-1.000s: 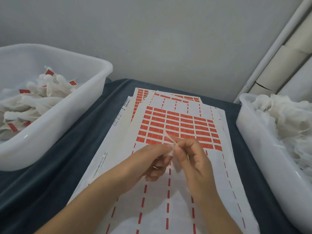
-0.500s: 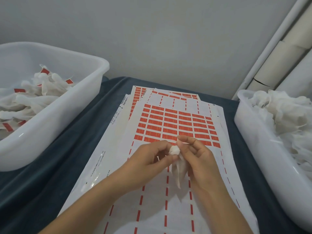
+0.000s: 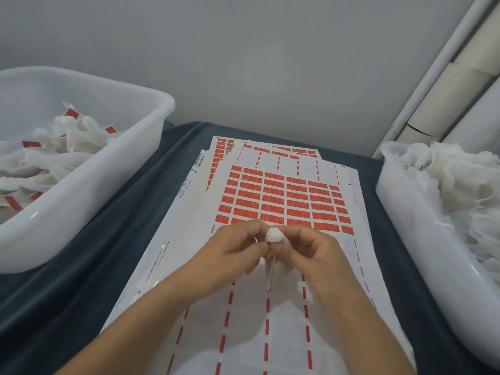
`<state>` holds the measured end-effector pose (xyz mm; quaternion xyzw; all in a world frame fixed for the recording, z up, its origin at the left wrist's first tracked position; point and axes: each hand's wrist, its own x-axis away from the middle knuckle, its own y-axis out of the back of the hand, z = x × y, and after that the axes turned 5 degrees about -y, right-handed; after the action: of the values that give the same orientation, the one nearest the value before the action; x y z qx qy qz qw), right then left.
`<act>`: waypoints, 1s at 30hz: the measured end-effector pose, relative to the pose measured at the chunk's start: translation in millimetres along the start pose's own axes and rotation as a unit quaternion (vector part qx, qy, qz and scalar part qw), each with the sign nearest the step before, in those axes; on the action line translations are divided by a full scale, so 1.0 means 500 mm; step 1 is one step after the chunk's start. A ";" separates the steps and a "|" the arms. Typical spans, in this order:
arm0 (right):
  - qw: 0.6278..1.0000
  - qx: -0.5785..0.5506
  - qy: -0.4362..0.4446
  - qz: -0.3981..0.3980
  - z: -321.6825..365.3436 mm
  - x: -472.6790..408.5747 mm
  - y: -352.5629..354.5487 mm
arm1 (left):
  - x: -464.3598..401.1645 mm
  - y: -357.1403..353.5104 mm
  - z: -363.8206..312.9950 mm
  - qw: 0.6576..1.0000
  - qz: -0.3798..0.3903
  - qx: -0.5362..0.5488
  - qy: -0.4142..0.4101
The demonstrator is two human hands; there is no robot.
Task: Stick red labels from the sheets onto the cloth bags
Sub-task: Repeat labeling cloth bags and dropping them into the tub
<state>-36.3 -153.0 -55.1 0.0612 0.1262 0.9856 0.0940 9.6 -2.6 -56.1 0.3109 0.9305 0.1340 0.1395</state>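
A small white cloth bag (image 3: 273, 235) is pinched between my left hand (image 3: 234, 250) and my right hand (image 3: 308, 253) above the label sheets. Its gathered top pokes out between my fingertips, and its drawstring (image 3: 271, 272) hangs down below them. The top label sheet (image 3: 284, 204) lies under my hands, with a block of red labels just beyond my fingers and peeled rows nearer me. More sheets are stacked beneath it. No loose label is visible in my fingers.
A white tub (image 3: 89, 182) on the left holds cloth bags bearing red labels. A white tub (image 3: 411, 239) on the right holds a heap of plain white cloth bags (image 3: 454, 182). A dark blue cloth (image 3: 113, 234) covers the table. Rolls lean against the back right wall.
The bag's top has been bunched tighter between my fingertips, and the drawstring that stuck up a second ago now hangs down. Both hands stayed over the sheet.
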 end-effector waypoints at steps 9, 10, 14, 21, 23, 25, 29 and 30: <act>0.999 0.005 -0.020 -0.025 -0.001 0.002 0.005 | -0.003 0.001 -0.008 0.999 -0.046 0.012 -0.016; 0.999 0.002 -0.037 -0.021 -0.002 0.002 0.004 | -0.003 0.004 -0.010 0.998 -0.054 0.022 -0.020; 0.982 -0.105 -0.109 0.110 0.008 0.008 0.009 | -0.002 0.009 -0.014 0.995 -0.088 0.052 -0.013; 0.928 -0.300 -0.131 0.178 0.016 0.016 0.007 | -0.004 0.001 -0.012 0.987 -0.070 0.147 0.006; 0.919 -0.332 -0.125 0.170 0.014 0.014 0.002 | -0.003 0.003 -0.015 0.970 -0.063 0.234 0.028; 0.916 -0.348 -0.132 0.149 0.009 0.011 -0.001 | -0.005 0.003 -0.015 0.944 -0.061 0.320 0.055; 0.936 -0.304 -0.141 0.108 0.001 0.003 -0.003 | -0.011 -0.003 -0.005 0.962 -0.135 0.229 0.062; 0.943 -0.286 -0.141 0.098 -0.001 0.002 -0.001 | -0.010 -0.004 -0.005 0.975 -0.168 0.144 0.025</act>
<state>-37.0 -152.2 -55.5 0.1820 -0.1817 0.9660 0.0273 11.3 -7.6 -53.5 0.1637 0.9821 -0.0187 0.0908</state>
